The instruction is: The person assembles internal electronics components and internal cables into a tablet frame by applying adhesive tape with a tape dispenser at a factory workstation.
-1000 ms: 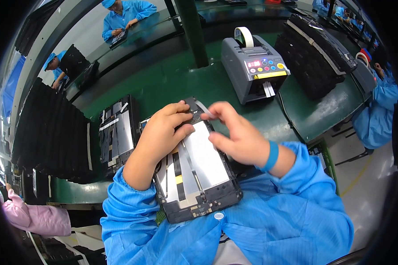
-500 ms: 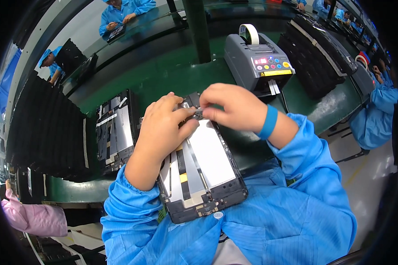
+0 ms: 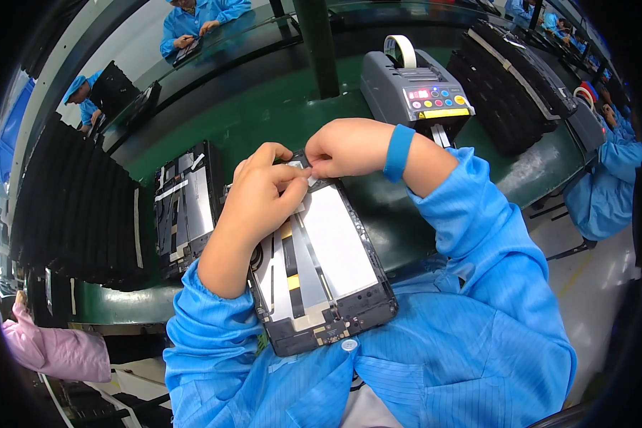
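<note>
At the near edge of the green bench [image 3: 242, 121], right in front of the person's blue jacket [image 3: 435, 335], lay an opened tablet-like device [image 3: 342, 242], its inner side up, with a bright silvery panel on the right and dark circuit parts at the near end. Over its far left part rested the left hand [image 3: 260, 189], its fingers bent across the surface and its thumb close to the forefinger; whether these two pinched anything could not be told. From the right came the right hand [image 3: 342, 148], a blue band [image 3: 399, 153] round its wrist, thumb and fingers drawn close together at the device's far end, next to the left fingertips. A small pale strip [image 3: 312, 180] showed just beneath; whether the right fingertips gripped it could not be told.

Left of the device lay a second opened device [image 3: 187, 214], and farther left stood a tall black stack [image 3: 71, 207]. On the far right, a grey tape dispenser [image 3: 385, 89] carried a pale tape roll [image 3: 405, 51], near another black stack [image 3: 492, 100].
</note>
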`<state>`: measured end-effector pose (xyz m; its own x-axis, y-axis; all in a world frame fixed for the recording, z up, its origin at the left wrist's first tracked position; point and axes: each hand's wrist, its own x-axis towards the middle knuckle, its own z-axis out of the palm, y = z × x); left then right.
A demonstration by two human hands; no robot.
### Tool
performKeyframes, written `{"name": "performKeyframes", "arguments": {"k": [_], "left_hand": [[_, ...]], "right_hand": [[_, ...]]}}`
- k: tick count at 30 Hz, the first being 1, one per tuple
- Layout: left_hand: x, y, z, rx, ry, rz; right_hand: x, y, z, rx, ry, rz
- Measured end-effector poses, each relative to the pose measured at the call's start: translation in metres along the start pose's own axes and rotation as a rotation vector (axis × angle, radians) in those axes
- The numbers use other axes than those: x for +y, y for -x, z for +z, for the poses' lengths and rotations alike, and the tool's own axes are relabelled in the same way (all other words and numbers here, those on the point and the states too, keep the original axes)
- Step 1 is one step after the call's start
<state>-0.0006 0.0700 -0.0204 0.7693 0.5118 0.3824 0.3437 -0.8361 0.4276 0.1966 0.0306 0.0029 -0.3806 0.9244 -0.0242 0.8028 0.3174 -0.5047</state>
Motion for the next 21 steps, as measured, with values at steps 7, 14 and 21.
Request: {"name": "performKeyframes", "arguments": {"k": [7, 14, 21], "left_hand": [[0.004, -0.009, 0.000, -0.070, 0.115, -0.184], [0.003, -0.023, -0.001, -0.163, 0.080, -0.213], [0.012, -0.011, -0.011, 0.037, -0.162, -0.047]], "right_hand": [[-0.008, -0.004, -0.007, -0.095, 0.056, 0.193], [0.025, 0.007, 0.025, 0.012, -0.776, 0.513], [0.004, 0.022, 0.066, 0.476, -1.000, 0.544]]}}
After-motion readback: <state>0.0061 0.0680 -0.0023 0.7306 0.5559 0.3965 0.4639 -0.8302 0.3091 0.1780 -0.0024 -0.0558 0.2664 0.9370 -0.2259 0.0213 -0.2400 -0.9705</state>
